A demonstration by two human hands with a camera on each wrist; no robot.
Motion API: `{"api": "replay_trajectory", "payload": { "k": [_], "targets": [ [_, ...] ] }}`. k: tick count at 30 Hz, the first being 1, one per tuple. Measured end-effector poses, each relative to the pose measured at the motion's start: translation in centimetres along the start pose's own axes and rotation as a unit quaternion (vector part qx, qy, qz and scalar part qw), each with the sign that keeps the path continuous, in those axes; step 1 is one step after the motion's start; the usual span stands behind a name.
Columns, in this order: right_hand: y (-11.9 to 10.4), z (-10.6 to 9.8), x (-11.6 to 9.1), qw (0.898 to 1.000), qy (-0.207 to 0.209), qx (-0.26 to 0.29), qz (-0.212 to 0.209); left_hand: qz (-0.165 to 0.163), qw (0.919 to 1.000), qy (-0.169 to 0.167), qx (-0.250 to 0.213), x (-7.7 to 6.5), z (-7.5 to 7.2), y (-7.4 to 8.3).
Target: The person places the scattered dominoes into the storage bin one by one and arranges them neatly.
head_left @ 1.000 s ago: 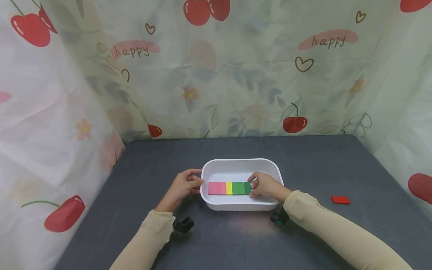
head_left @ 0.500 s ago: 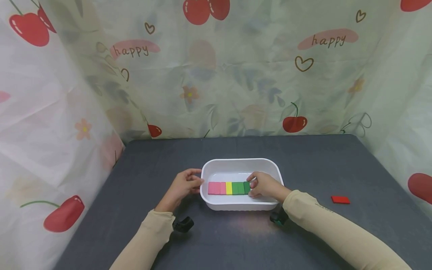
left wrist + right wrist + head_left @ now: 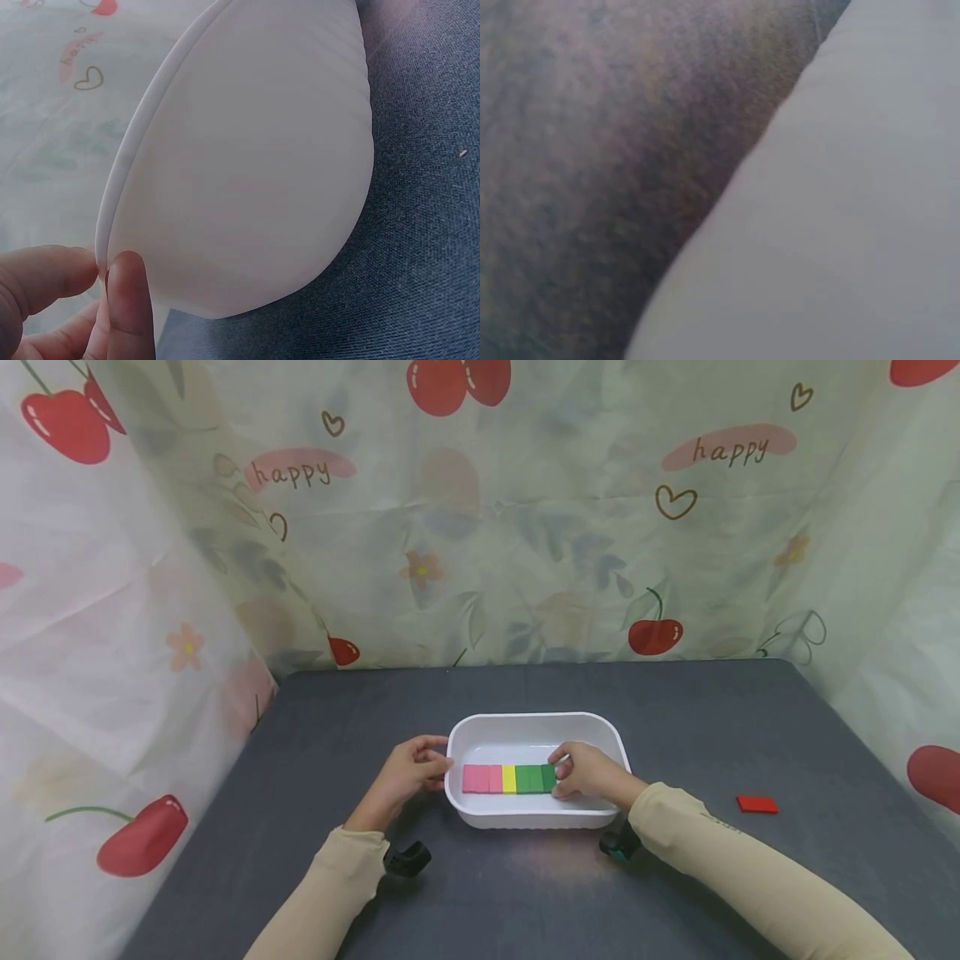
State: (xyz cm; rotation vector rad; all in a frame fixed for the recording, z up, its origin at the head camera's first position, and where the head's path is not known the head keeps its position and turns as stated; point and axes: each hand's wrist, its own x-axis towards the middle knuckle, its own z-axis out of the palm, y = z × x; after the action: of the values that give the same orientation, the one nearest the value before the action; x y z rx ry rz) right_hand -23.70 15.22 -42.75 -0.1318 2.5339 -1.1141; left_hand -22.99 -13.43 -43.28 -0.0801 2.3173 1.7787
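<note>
In the head view a white plastic tray stands mid-table. My left hand pinches its left rim; the left wrist view shows thumb and finger on either side of the lip. Inside lies a row of flat tiles: pink tiles at left, a yellow one, then green tiles. Reaching in from the right, my right hand holds the last, darker green tile at the row's right end. Its fingers partly cover that tile. Only the tray's outer wall and blurred tabletop fill the right wrist view.
A red tile lies on the dark table, right of the tray. Behind the table hangs a patterned curtain. Black wrist cameras sit under both forearms, the right one close to the tray's front wall.
Over the last second my right hand has slid the end green tile slightly left, and the thin gap beside it has closed. The left hand and tray look still.
</note>
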Motion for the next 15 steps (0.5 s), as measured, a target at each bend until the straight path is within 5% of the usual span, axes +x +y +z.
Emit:
{"api": "replay_trajectory", "payload": {
  "k": [8,15],
  "targets": [
    [-0.7,-1.4,-0.2,1.0,-0.007,-0.002,0.019,0.003,1.0,0.0,-0.007,0.0,0.1,-0.1],
    [-1.7,-4.9,-2.0,0.997,-0.005,0.071,-0.032,0.002,0.9999,0.0,-0.016,0.0,0.2,0.0]
  ]
}}
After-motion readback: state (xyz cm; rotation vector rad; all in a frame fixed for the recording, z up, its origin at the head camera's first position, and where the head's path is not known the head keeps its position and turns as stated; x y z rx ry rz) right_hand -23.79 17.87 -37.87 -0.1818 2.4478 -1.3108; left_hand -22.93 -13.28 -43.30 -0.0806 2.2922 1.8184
